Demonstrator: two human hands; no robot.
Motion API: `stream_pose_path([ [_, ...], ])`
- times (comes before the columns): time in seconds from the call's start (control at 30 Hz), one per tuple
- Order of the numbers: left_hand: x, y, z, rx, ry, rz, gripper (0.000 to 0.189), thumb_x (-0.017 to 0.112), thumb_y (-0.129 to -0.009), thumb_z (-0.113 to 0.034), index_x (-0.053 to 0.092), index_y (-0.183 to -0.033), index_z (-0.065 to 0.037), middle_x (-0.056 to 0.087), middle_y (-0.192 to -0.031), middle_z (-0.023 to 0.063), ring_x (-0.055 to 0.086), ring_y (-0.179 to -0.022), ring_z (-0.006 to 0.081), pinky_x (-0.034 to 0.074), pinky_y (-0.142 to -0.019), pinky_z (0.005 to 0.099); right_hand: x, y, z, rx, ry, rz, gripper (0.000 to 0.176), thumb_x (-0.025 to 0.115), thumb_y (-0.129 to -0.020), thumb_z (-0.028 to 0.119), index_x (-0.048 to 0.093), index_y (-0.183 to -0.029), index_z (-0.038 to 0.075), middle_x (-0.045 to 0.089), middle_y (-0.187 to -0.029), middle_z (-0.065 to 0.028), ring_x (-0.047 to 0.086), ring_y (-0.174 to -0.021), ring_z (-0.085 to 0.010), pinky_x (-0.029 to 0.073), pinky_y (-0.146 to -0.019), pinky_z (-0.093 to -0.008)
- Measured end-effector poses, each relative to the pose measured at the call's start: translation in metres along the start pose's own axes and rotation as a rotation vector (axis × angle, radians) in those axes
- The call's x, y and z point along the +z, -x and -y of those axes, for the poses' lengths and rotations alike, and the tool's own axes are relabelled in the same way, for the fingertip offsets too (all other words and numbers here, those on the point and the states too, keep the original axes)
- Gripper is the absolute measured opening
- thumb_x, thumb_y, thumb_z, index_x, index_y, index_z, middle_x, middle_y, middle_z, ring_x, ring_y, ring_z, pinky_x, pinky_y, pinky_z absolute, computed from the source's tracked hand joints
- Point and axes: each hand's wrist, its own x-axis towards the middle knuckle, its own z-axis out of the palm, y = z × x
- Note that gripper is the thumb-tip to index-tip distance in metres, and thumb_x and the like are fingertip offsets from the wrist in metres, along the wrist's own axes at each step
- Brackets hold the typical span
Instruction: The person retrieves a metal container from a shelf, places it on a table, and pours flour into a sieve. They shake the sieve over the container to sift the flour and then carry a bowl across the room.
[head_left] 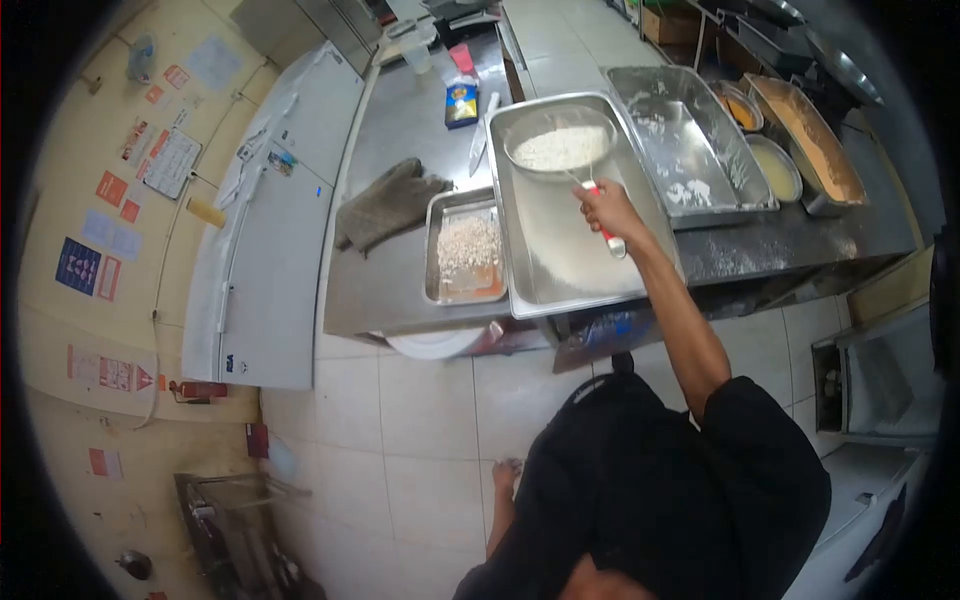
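while the right hand (605, 210) grips the sieve (560, 148) handle, the sieve angles far-left over the big tray (555, 304); left hand (508, 470) hangs low, can't tell its grip.

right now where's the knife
In the head view, the knife lies on the steel table, just left of the big tray under the sieve, its handle end beside the blue and yellow box.

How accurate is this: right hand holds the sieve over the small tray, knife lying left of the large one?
Wrong tray: the head view shows the sieve over the large tray, not the small tray. The right hand and knife are as you say.
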Motion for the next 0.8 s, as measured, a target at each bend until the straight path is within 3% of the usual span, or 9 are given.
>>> stream_pose_path([
  [0.07,0.013,0.014,-0.028,0.038,-0.154,0.072,0.023,0.044,-0.085,-0.007,0.049,-0.105,0.004,0.06,-0.096,0.0163,0.062,-0.082,0.027,0.05,-0.061,0.0342,0.009,0.01,0.017,0.039,-0.146,0.028,0.017,0.059,-0.084,0.014,0.046,-0.078,0.004,0.045,-0.06,0.0004,0.042,-0.044,-0.005,0.034,-0.036,-0.0195],
  [0.17,0.017,-0.003,-0.002,0.051,-0.001,0.035,0.022,0.04,-0.086,-0.005,0.052,-0.102,0.004,0.062,-0.091,0.0158,0.062,-0.079,0.0243,0.048,-0.057,0.0322,-0.001,-0.008,0.008,0.029,-0.051,0.06,0.016,0.058,-0.084,0.012,0.045,-0.077,0.005,0.044,-0.058,0.0013,0.041,-0.044,-0.0047,0.033,-0.036,-0.0191],
  [0.23,0.005,-0.008,0.009,0.118,-0.068,0.068,0.025,0.037,-0.088,-0.01,0.052,-0.103,0.004,0.061,-0.091,0.0163,0.062,-0.081,0.0255,0.048,-0.059,0.0324,-0.015,-0.016,-0.025,0.003,-0.036,0.094,0.016,0.057,-0.083,0.01,0.044,-0.075,0.006,0.044,-0.058,0.0014,0.041,-0.043,-0.0049,0.033,-0.036,-0.0196],
  [0.33,0.004,-0.004,0.02,0.131,-0.334,0.071,0.037,0.03,-0.093,-0.022,0.051,-0.106,0.005,0.061,-0.092,0.0178,0.06,-0.089,0.0297,0.048,-0.066,0.0342,0.003,0.019,0.01,0.138,-0.181,0.084,0.015,0.056,-0.083,0.01,0.045,-0.073,0.005,0.045,-0.058,0.0013,0.042,-0.043,-0.0054,0.033,-0.036,-0.0205],
  [0.4,-0.008,0.019,0.034,0.004,-0.287,0.097,0.037,0.031,-0.093,-0.022,0.05,-0.108,0.006,0.059,-0.099,0.0189,0.06,-0.09,0.0297,0.049,-0.067,0.0341,-0.01,-0.005,-0.014,0.032,0.007,0.061,0.015,0.056,-0.083,0.009,0.046,-0.073,0.005,0.044,-0.057,-0.0001,0.041,-0.043,-0.0062,0.035,-0.036,-0.0208],
  [0.5,0.003,-0.002,0.004,-0.093,-0.179,0.136,0.038,0.032,-0.093,-0.022,0.048,-0.111,0.007,0.055,-0.109,0.0204,0.06,-0.091,0.0298,0.049,-0.069,0.0339,0.006,0.013,0.007,0.11,-0.2,0.036,0.018,0.056,-0.084,0.012,0.045,-0.072,0.005,0.044,-0.057,0.0,0.041,-0.043,-0.0063,0.035,-0.037,-0.021],
  [0.6,0.01,-0.018,0.033,0.012,0.283,-0.09,0.031,0.038,-0.091,-0.017,0.049,-0.111,0.004,0.057,-0.106,0.0177,0.06,-0.091,0.0264,0.048,-0.069,0.033,-0.015,-0.023,-0.014,-0.009,0.102,0.089,0.018,0.057,-0.084,0.01,0.043,-0.073,0.005,0.044,-0.057,0.0003,0.04,-0.042,-0.0058,0.034,-0.036,-0.0206],
  [0.73,0.01,-0.027,0.03,-0.054,0.089,0.015,0.027,0.045,-0.088,-0.014,0.047,-0.111,0.0,0.06,-0.098,0.0146,0.061,-0.086,0.0257,0.048,-0.067,0.0336,-0.008,-0.011,0.017,0.098,-0.207,0.129,0.016,0.056,-0.083,0.009,0.044,-0.074,0.005,0.043,-0.056,0.0008,0.04,-0.041,-0.006,0.034,-0.036,-0.0204],
  [0.8,0.016,-0.027,0.037,-0.023,0.239,-0.022,0.029,0.046,-0.087,-0.013,0.046,-0.113,0.0,0.061,-0.097,0.0137,0.062,-0.082,0.0253,0.049,-0.065,0.033,-0.01,-0.015,0.014,0.038,-0.014,0.107,0.015,0.056,-0.082,0.008,0.044,-0.073,0.005,0.044,-0.056,0.001,0.04,-0.041,-0.0058,0.034,-0.036,-0.0203],
])
